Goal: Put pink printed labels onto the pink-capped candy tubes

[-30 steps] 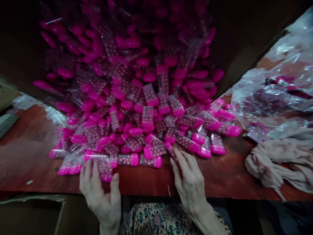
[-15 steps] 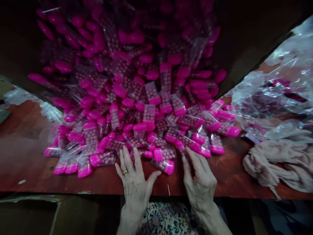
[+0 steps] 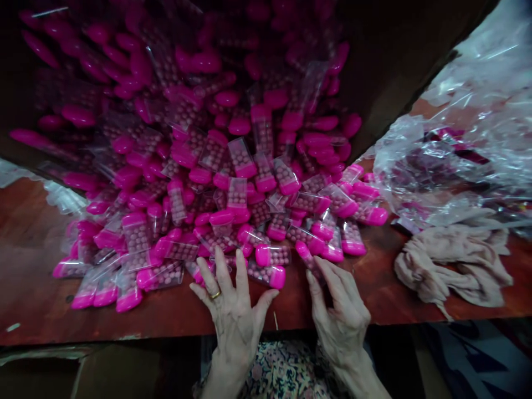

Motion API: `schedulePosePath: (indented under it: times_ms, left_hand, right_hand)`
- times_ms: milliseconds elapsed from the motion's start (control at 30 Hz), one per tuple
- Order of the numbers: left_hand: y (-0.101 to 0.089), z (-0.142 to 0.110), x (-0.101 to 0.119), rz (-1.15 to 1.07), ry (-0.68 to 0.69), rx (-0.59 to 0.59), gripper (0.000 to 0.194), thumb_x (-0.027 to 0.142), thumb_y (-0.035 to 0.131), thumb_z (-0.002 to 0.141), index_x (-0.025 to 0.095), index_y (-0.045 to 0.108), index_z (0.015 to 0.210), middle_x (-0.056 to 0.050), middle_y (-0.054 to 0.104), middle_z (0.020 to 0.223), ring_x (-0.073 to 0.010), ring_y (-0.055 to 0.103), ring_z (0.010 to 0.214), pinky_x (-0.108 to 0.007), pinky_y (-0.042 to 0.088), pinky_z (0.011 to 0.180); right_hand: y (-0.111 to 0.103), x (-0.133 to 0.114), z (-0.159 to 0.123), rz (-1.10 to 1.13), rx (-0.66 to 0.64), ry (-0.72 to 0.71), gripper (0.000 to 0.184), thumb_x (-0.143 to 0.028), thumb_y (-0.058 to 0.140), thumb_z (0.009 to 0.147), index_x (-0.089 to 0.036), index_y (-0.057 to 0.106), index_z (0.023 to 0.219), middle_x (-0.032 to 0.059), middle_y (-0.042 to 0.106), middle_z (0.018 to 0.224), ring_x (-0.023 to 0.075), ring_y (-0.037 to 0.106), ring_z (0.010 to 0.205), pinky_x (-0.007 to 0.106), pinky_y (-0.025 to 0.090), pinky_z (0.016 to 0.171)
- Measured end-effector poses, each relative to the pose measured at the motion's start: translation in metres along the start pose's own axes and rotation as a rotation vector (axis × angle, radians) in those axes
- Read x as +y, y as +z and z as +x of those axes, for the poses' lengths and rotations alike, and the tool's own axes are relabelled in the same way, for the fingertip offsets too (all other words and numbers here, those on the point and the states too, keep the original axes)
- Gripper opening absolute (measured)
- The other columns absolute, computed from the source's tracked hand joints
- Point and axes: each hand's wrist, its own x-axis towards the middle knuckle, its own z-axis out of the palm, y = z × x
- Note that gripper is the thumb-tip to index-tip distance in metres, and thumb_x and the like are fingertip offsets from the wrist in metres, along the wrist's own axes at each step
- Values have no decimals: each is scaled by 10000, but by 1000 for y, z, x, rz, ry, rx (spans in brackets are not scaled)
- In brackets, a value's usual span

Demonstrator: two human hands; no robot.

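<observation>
A large heap of small clear plastic containers with bright pink caps (image 3: pixel 236 194), filled with little pale-pink balls, spills toward me across a reddish-brown table. At the near edge of the heap, my left hand (image 3: pixel 235 310) lies with its fingers spread, the tips at a few containers partly hidden under them. A container with a pink cap (image 3: pixel 272 276) rests just beyond its thumb. To the right, my right hand (image 3: pixel 338 302) pinches one pink-capped container (image 3: pixel 305 255) between thumb and fingers, its cap end pointing away from me.
Behind and around the heap stands a dark open box (image 3: pixel 386 61). Crumpled clear plastic bags (image 3: pixel 453 149) lie at the right, with a bunched beige cloth (image 3: pixel 453 266) in front of them. The table's front edge (image 3: pixel 166 338) runs close to my body, and a cardboard box (image 3: pixel 112 371) is below at left.
My left hand has moved right along the heap's near edge, its fingers spreading. My right hand, keeping its pinched container, has shifted slightly right. Several containers at the front have moved.
</observation>
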Motion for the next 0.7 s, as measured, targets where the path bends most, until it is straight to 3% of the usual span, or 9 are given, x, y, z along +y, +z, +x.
schedulePosePath:
  times_ms: [367, 533, 700]
  left_hand:
    - [6, 2, 16, -14, 0, 78, 869, 500, 592, 763, 172, 181, 1456, -259, 261, 1462, -465, 54, 1362, -738, 133, 972]
    - [6, 4, 22, -44, 24, 82, 835, 435, 597, 787, 186, 168, 1458, -269, 274, 1453, -474, 72, 1357, -760, 132, 947]
    - [6, 4, 22, -120, 55, 142, 862, 411, 625, 775, 249, 132, 1463, -214, 229, 1495, -469, 85, 1358, -758, 100, 959]
  right_hand:
    - [-1, 1, 1, 110, -61, -18, 346, -46, 585, 806, -150, 597, 1136, 111, 632, 1008, 212, 588, 928, 374, 528, 791]
    - [-4, -1, 2, 131, -52, 24, 407, -86, 572, 818, -230, 565, 1198, 86, 634, 1006, 238, 608, 913, 399, 556, 766]
    - [-14, -3, 4, 94, -39, 30, 502, -164, 600, 807, -328, 499, 1270, 56, 644, 1013, 277, 623, 916, 421, 582, 750]
